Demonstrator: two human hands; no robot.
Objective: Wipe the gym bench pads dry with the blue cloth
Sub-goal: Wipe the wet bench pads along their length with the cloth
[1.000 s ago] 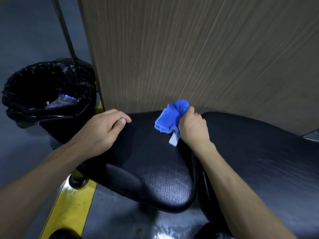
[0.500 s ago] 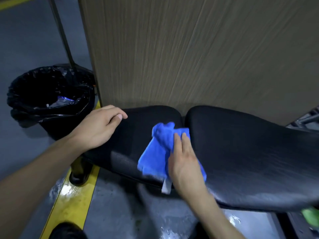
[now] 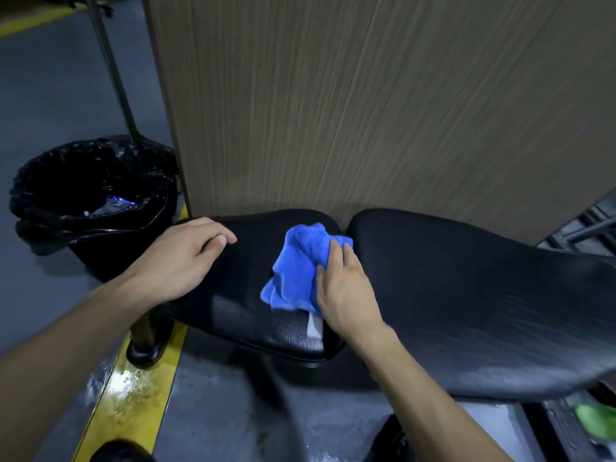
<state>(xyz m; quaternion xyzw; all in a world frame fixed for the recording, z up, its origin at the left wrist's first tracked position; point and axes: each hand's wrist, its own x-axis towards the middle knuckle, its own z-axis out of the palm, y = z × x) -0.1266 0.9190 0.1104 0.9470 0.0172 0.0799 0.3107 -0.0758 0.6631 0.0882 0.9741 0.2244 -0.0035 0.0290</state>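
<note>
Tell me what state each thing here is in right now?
blue cloth: bunched, pressed on the seat pad.
seat pad: under both hands.
long pad: untouched, sheen along its near edge.
left hand: resting on the seat pad.
right hand: pressing the cloth.
bin: lined, open.

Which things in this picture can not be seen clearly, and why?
- Head view: the trash bin contents are dark and too small to identify.
- The green thing is blurred and cut by the right edge.
- The seat pad surface under the blue cloth and right hand is hidden.
</note>
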